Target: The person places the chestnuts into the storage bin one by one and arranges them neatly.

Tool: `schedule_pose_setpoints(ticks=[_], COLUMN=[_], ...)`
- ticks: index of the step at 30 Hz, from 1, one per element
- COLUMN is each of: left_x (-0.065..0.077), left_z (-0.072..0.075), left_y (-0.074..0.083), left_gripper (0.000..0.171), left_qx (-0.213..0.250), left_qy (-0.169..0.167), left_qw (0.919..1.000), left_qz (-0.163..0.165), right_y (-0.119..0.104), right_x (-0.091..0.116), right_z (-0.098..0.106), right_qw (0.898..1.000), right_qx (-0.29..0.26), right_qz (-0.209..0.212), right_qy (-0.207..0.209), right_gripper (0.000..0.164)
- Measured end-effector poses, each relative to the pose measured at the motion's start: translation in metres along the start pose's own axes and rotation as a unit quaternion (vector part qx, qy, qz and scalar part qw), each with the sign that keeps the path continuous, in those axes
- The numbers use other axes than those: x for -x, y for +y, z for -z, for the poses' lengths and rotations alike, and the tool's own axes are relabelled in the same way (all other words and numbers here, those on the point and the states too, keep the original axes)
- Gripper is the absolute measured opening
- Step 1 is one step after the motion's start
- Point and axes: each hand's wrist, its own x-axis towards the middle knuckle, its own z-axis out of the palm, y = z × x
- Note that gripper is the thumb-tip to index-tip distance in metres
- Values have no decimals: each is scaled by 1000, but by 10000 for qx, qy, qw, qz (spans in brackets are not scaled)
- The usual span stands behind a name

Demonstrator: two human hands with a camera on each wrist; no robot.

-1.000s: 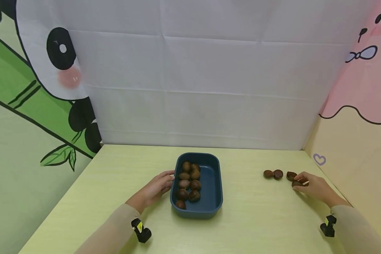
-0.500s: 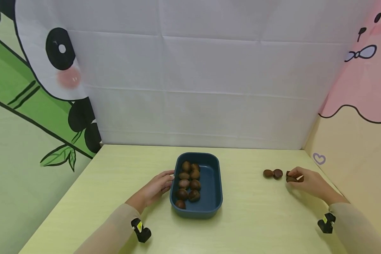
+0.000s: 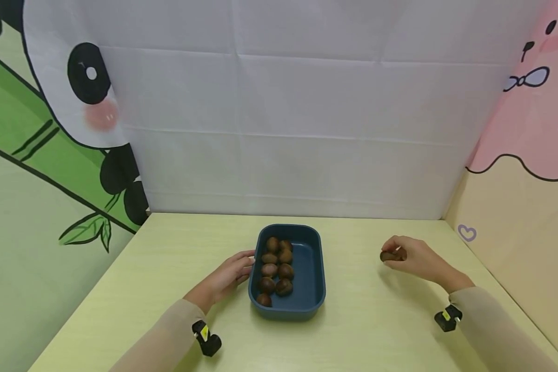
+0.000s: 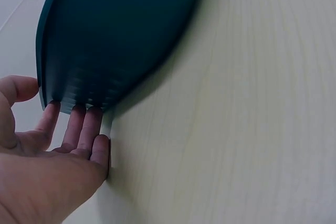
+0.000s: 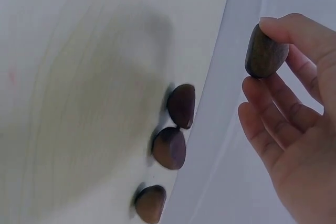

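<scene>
The chestnut (image 5: 266,53) should handle as light, stiff and fairly slippery, hardly fragile; its rounded sides look best for taking hold. It lies at the tips of the right hand (image 3: 414,258), pinched between thumb and fingers above the desk (image 3: 353,320), towards the far right corner. The left hand (image 3: 228,274), fingers slightly spread, touches the box (image 3: 288,314) on its left side.

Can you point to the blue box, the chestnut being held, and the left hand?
Blue box (image 3: 308,274), head view: bare part of its inside floor.
Held chestnut (image 5: 266,55), right wrist view: middle of its visible side.
Left hand (image 3: 227,274), head view: middle of the hand.
</scene>
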Motion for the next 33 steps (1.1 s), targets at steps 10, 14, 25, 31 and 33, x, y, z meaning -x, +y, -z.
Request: schedule_pose_setpoints(ticks=[10, 14, 25, 31, 33], left_x=[4, 4, 5, 3, 3], left_z=[-1, -1, -2, -1, -1], left_y=[3, 3, 6, 4, 3], left_gripper=[58, 58, 57, 58, 58], left_qx=[3, 19, 26, 30, 22], left_qy=[-10, 3, 37, -45, -61], left_qw=[10000, 10000, 10000, 10000, 10000], left_qz=[38, 20, 37, 12, -3], right_y=[-57, -81, -127, -141, -146], right_x=[-36, -47, -69, -75, -76], right_z=[-27, -40, -80, -103, -109], right_qw=[9941, 9898, 9703, 9617, 9580], right_qx=[220, 136, -171, 15, 55], right_qz=[997, 1322, 2080, 2200, 2279], right_qy=[-364, -512, -1221, -1634, -1740], right_gripper=[26, 26, 25, 24, 24])
